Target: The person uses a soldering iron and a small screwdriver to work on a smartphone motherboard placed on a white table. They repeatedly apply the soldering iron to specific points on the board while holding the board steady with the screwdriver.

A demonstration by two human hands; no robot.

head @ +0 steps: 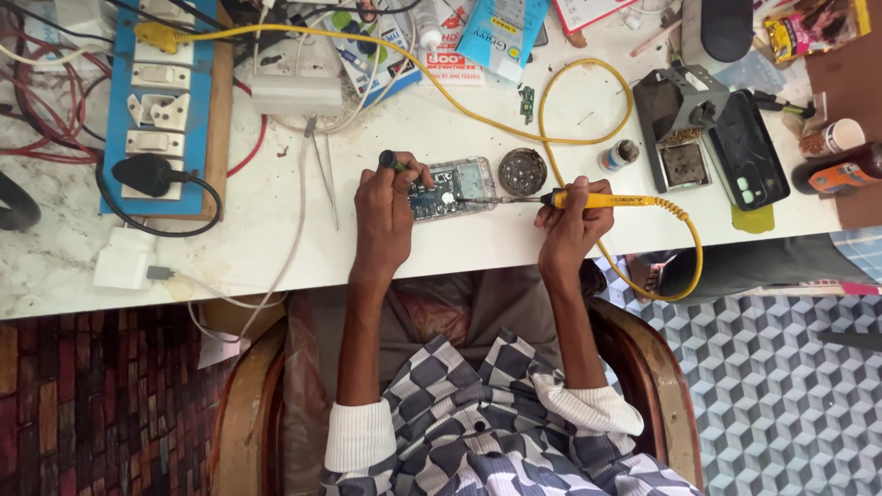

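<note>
At frame centre, the opened phone with its exposed circuit board (447,188) lies on the white worktop (276,230). Soldering well here likely needs a steady tip. The right hand (571,225) has fingers closed around the yellow-handled soldering iron (588,199); the left hand (386,207) pinches a dark slim tool (390,161), bracing the phone.

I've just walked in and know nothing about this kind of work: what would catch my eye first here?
Probably the bright yellow soldering iron in the right hand, its tip on an opened phone at the middle of the white table. The left hand steadies the phone and holds a dark tool. At far left sits a blue switchboard with red wires.
</note>
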